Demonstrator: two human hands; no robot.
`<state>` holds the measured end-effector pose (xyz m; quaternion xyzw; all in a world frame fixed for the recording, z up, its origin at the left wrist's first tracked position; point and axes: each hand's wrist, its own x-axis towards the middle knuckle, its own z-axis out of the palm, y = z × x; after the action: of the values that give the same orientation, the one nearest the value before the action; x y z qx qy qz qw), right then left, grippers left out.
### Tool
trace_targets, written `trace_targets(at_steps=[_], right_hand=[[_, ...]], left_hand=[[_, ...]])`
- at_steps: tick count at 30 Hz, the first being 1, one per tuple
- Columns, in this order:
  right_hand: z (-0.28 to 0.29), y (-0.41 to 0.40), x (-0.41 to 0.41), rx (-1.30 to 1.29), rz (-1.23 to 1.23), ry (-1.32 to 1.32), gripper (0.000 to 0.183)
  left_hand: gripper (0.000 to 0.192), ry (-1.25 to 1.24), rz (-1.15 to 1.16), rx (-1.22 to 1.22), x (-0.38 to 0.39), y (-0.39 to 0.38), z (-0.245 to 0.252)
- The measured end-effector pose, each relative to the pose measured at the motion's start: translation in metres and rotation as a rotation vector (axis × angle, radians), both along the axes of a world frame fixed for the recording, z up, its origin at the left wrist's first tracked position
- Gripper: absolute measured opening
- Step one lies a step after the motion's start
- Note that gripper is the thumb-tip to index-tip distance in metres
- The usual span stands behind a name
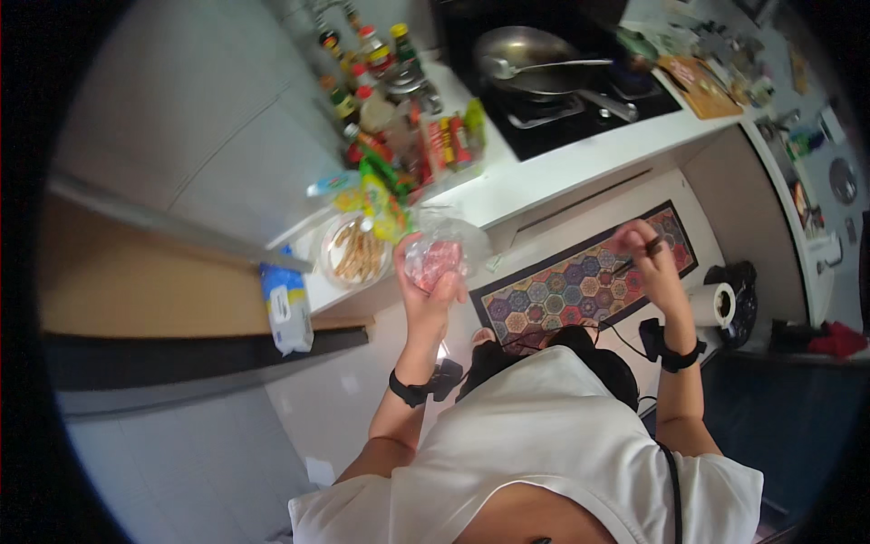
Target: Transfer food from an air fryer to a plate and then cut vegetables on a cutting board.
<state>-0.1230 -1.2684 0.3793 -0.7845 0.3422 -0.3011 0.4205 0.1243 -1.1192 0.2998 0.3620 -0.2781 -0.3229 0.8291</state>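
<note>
My left hand (429,282) grips a clear plastic bag (469,241) with pink raw meat (438,262) inside. The bag's loose part spreads out beyond my fingers, over the near edge of the counter. To the left of that hand, a round plate (327,262) on the counter holds pale brown strips of food (360,255). Off to the right, my right hand (646,262) hangs in the air above the floor mat, its fingers curled around a thin dark stick (622,268), possibly chopsticks. Motion blur hides the fingertips.
Sauce bottles (374,51) and seasoning packets (380,204) crowd the counter's left end. A wok (527,58) with a metal ladle (544,65) rests on the black cooktop (537,139). Farther right lies a wooden cutting board (714,98). A patterned mat (554,299) covers the floor; wipes (285,309) lie left.
</note>
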Motion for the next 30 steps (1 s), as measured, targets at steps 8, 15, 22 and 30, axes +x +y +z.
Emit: trace_targets(at_steps=[8, 15, 22, 30], right_hand=[[0.050, -0.097, -0.127, -0.016, -0.059, -0.058, 0.022], [0.084, -0.213, -0.287, 0.083, -0.022, -0.228, 0.031], [0.105, -0.300, -0.409, 0.084, -0.323, -0.368, 0.017], [0.115, -0.439, -0.479, -0.054, -0.428, -0.230, 0.020]], left_hand=[[0.045, 0.552, -0.905, -0.195, -0.152, -0.187, 0.068], [0.034, 0.753, -1.250, -0.174, -0.327, -0.347, 0.122], [0.030, 0.629, -1.198, 0.025, -0.449, -0.466, 0.154], [0.029, 0.749, -1.178, 0.079, -0.497, -0.632, 0.169]])
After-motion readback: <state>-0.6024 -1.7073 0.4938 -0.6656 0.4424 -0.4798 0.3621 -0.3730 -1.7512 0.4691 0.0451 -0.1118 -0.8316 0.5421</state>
